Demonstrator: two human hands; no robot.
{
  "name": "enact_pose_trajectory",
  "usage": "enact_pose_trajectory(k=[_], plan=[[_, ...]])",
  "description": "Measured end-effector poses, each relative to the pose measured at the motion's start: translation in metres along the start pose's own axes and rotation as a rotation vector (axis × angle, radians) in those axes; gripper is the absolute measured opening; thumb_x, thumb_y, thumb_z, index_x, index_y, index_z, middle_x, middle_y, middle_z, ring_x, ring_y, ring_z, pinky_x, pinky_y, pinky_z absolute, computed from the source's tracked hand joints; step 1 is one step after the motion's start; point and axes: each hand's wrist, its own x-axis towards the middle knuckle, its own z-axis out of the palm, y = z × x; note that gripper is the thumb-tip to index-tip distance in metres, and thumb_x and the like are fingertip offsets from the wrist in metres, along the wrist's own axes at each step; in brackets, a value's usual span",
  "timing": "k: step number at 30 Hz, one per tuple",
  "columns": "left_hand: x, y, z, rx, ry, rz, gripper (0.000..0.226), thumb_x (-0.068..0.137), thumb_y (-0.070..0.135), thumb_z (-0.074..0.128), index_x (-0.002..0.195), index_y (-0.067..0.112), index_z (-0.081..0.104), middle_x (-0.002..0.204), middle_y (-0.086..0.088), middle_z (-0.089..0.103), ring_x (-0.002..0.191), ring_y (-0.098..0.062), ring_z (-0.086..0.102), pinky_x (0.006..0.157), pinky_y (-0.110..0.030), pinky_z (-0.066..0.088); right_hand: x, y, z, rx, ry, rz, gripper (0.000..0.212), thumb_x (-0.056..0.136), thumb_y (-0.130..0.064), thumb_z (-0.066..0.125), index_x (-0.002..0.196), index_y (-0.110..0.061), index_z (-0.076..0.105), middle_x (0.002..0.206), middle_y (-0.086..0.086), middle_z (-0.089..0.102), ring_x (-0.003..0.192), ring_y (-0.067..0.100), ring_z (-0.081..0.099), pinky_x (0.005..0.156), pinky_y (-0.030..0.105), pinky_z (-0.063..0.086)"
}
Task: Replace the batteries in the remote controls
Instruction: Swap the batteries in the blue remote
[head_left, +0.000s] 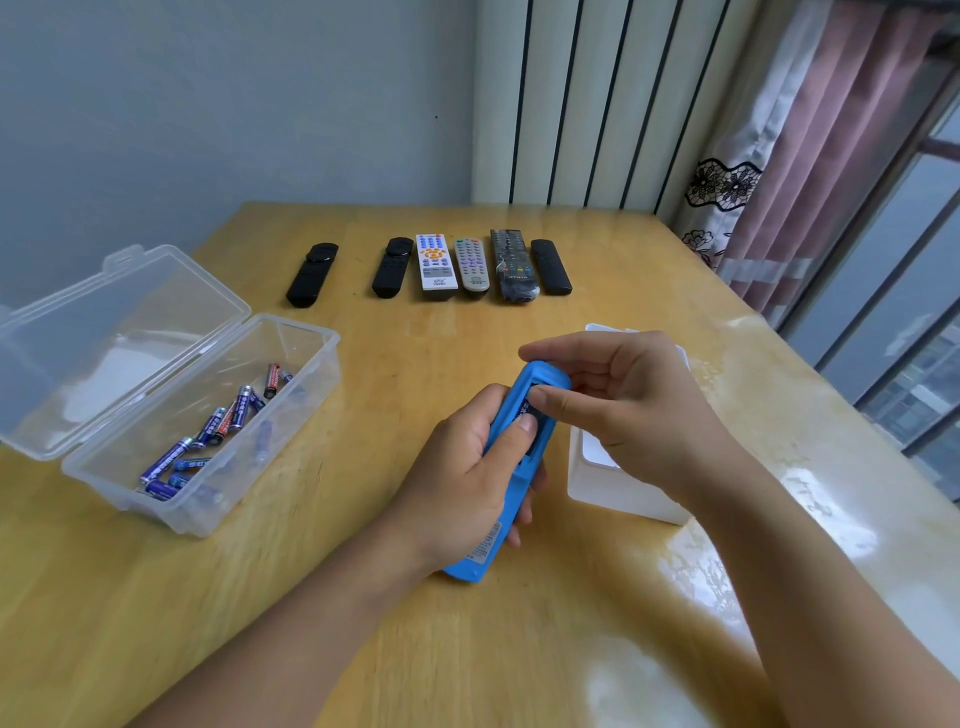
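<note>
left hand (467, 467) grips blue remote (511, 467); right hand (618, 395) pinches its top end

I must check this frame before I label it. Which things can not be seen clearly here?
- Battery bay of the blue remote, head view: covered by the left hand thumb and right hand fingers; whether it holds cells is unclear.
- White box: mostly behind the right hand and wrist; contents hidden.
- Battery labels in the clear box: too small to read.
- Six far remotes: button print too small.
</note>
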Motion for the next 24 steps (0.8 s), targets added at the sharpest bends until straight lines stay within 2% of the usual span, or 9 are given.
enact_pose_trajectory(k=[5, 7, 9, 12, 14, 16, 18, 21, 24], plan=[[0.0, 0.002, -0.003, 0.006, 0.004, -0.023, 0.017, 0.109, 0.028, 0.043, 0.104, 0.019, 0.056, 0.073, -0.005, 0.064, 0.056, -0.023, 0.06, 0.047, -0.033, 0.051, 0.002, 0.003, 0.008, -0.021, 0.025, 0.003, 0.028, 0.084, -0.003, 0.077, 0.11, -0.013, 0.074, 0.093, 0.005, 0.078, 0.087, 0.018, 0.075, 0.08, 0.028, 0.061], [0.002, 0.004, -0.001, -0.021, 0.016, -0.048, 0.018, 0.109, 0.027, 0.042, 0.104, 0.016, 0.056, 0.073, -0.006, 0.064, 0.055, -0.022, 0.059, 0.046, -0.032, 0.05, 0.004, 0.002, -0.001, -0.059, -0.027, 0.048, 0.032, 0.086, -0.018, 0.076, 0.118, -0.014, 0.071, 0.098, 0.004, 0.078, 0.09, 0.018, 0.074, 0.081, 0.03, 0.061], [0.004, 0.005, 0.0, -0.09, 0.056, -0.093, 0.019, 0.109, 0.025, 0.042, 0.104, 0.012, 0.055, 0.071, -0.006, 0.064, 0.053, -0.02, 0.058, 0.045, -0.031, 0.05, 0.005, -0.001, -0.023, -0.054, 0.042, 0.083, 0.037, 0.085, -0.035, 0.07, 0.116, -0.014, 0.072, 0.099, 0.004, 0.077, 0.085, 0.013, 0.073, 0.07, 0.028, 0.061], [0.006, 0.007, -0.001, -0.226, 0.118, -0.165, 0.022, 0.108, 0.022, 0.041, 0.101, 0.007, 0.056, 0.069, -0.009, 0.064, 0.051, -0.021, 0.057, 0.043, -0.03, 0.048, -0.001, -0.003, -0.067, -0.244, 0.123, 0.079, 0.021, 0.088, -0.033, 0.073, 0.088, -0.012, 0.078, 0.067, -0.006, 0.073, 0.052, 0.002, 0.057, 0.047, 0.017, 0.043], [0.005, 0.006, -0.001, -0.298, 0.144, -0.214, 0.023, 0.105, 0.02, 0.042, 0.096, 0.009, 0.059, 0.07, -0.012, 0.065, 0.052, -0.023, 0.057, 0.044, -0.03, 0.048, -0.007, -0.001, -0.078, -0.464, -0.047, 0.193, 0.006, 0.084, -0.023, 0.08, 0.083, -0.018, 0.079, 0.057, -0.011, 0.068, 0.043, 0.002, 0.053, 0.043, 0.015, 0.04], [0.004, 0.004, -0.002, -0.346, 0.14, -0.237, 0.023, 0.103, 0.022, 0.044, 0.098, 0.008, 0.063, 0.074, -0.014, 0.066, 0.054, -0.023, 0.058, 0.045, -0.031, 0.049, -0.008, 0.001, -0.071, -0.687, -0.193, 0.286, 0.012, 0.079, -0.018, 0.084, 0.086, -0.026, 0.078, 0.066, -0.013, 0.072, 0.05, 0.002, 0.061, 0.046, 0.011, 0.043], [0.005, 0.003, 0.002, -0.364, 0.117, -0.245, 0.026, 0.103, 0.027, 0.049, 0.103, 0.007, 0.064, 0.076, -0.014, 0.067, 0.056, -0.023, 0.059, 0.047, -0.032, 0.051, -0.008, 0.001, -0.061, -0.82, -0.212, 0.314, 0.02, 0.076, -0.019, 0.086, 0.089, -0.03, 0.075, 0.077, -0.014, 0.073, 0.063, 0.002, 0.066, 0.051, 0.012, 0.046], [0.008, 0.001, 0.006, -0.348, 0.123, -0.24, 0.026, 0.101, 0.03, 0.053, 0.1, 0.008, 0.066, 0.077, -0.014, 0.067, 0.057, -0.023, 0.061, 0.047, -0.033, 0.052, -0.009, -0.005, -0.047, -0.967, -0.24, 0.302, 0.025, 0.075, -0.022, 0.086, 0.096, -0.029, 0.074, 0.091, -0.006, 0.069, 0.077, 0.017, 0.068, 0.068, 0.033, 0.058], [0.011, 0.001, 0.008, -0.331, 0.125, -0.235, 0.025, 0.101, 0.031, 0.054, 0.093, 0.015, 0.071, 0.077, -0.013, 0.068, 0.057, -0.023, 0.062, 0.047, -0.033, 0.053, -0.007, -0.009, -0.037, -1.06, -0.332, 0.301, 0.022, 0.083, -0.012, 0.074, 0.1, -0.026, 0.074, 0.095, 0.0, 0.068, 0.08, 0.022, 0.067, 0.072, 0.037, 0.059]])
